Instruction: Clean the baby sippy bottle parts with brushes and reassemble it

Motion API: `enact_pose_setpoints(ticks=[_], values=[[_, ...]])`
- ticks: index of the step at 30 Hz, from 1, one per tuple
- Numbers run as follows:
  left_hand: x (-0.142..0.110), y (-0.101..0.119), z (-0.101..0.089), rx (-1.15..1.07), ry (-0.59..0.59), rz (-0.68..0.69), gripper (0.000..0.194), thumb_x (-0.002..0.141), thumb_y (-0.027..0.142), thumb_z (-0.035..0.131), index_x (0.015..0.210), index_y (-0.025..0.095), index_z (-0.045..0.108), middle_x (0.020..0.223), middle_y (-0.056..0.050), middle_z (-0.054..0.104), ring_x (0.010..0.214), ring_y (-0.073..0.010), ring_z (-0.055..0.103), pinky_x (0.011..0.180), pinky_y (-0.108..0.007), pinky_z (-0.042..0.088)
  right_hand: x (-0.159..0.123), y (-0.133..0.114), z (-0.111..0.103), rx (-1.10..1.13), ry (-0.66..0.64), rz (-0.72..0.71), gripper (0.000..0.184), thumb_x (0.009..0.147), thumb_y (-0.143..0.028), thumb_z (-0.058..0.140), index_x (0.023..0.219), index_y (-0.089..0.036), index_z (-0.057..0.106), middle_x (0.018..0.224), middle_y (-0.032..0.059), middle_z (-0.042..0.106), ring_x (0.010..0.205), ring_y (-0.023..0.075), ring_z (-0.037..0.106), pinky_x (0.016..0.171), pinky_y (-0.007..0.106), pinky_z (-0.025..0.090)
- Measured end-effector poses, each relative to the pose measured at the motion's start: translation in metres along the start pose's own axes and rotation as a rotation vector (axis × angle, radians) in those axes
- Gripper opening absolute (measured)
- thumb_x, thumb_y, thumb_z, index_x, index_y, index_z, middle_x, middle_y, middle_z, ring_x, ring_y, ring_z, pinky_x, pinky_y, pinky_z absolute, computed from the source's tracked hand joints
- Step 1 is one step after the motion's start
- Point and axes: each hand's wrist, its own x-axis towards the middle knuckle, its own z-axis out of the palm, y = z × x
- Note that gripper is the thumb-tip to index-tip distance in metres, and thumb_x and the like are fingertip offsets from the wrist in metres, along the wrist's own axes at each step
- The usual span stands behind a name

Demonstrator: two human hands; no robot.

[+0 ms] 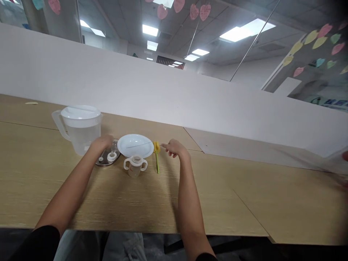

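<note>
My left hand point(105, 142) reaches over a round metal tray point(104, 164), its fingers curled down and mostly hidden, so what they hold cannot be made out. On the tray lie a white ring-shaped cap point(112, 156), a small white piece point(100, 159) and a clear dome-like cover point(115, 145). My right hand point(174, 148) is pinched at the end of a thin wire-like rod point(138, 145), which stretches left across a white oval bowl point(125, 140). Beside the bowl lies a yellow sponge brush point(157, 159) with a green handle. In front stands an uncapped two-handled baby cup point(134, 169).
A lidded translucent pitcher point(83, 132) with liquid inside stands at the left, behind my left forearm. A pale flat piece point(31, 103) lies farther back. The wooden table point(231, 206) meets a low white partition point(163, 94). Part of another person's hand point(345, 156) shows at the right edge.
</note>
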Motion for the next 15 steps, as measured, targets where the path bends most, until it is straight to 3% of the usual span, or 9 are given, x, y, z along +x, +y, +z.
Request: enact_pose_setpoints(ticks=[3, 9, 12, 15], values=[[0.005, -0.001, 0.009, -0.002, -0.025, -0.038, 0.01, 0.06, 0.017, 0.065, 0.068, 0.012, 0.07, 0.086, -0.02, 0.074, 0.076, -0.0274, 0.069, 0.068, -0.029, 0.049, -0.013, -0.011, -0.003, -0.009, 0.011, -0.075, 0.039, 0.092, -0.04, 0.054, 0.072, -0.008, 0.064, 0.047, 0.0033, 0.057, 0.035, 0.012, 0.05, 0.041, 0.024, 0.044], [0.016, -0.006, 0.017, 0.019, -0.009, -0.069, 0.016, 0.063, 0.015, 0.065, 0.077, 0.012, 0.073, 0.098, -0.022, 0.073, 0.085, -0.0278, 0.069, 0.076, -0.028, 0.049, -0.035, -0.026, -0.007, -0.088, 0.016, -0.145, 0.04, 0.094, -0.042, 0.049, 0.069, -0.012, 0.06, 0.056, 0.0069, 0.064, 0.032, 0.012, 0.05, 0.039, 0.024, 0.042], [0.024, -0.01, 0.023, 0.015, 0.008, -0.061, 0.016, 0.062, 0.016, 0.066, 0.076, 0.013, 0.074, 0.103, -0.022, 0.072, 0.091, -0.0291, 0.069, 0.078, -0.029, 0.049, -0.044, -0.029, -0.011, -0.087, 0.035, -0.152, 0.038, 0.094, -0.041, 0.047, 0.075, -0.012, 0.061, 0.058, 0.007, 0.065, 0.033, 0.0118, 0.051, 0.039, 0.023, 0.042], [0.029, -0.013, 0.031, -0.011, 0.027, -0.051, 0.012, 0.063, 0.018, 0.066, 0.07, 0.012, 0.074, 0.096, -0.023, 0.073, 0.086, -0.0307, 0.07, 0.075, -0.031, 0.05, -0.053, -0.031, -0.014, -0.073, 0.069, -0.152, 0.035, 0.094, -0.041, 0.048, 0.083, -0.011, 0.062, 0.058, 0.0062, 0.065, 0.035, 0.0116, 0.052, 0.039, 0.022, 0.042]])
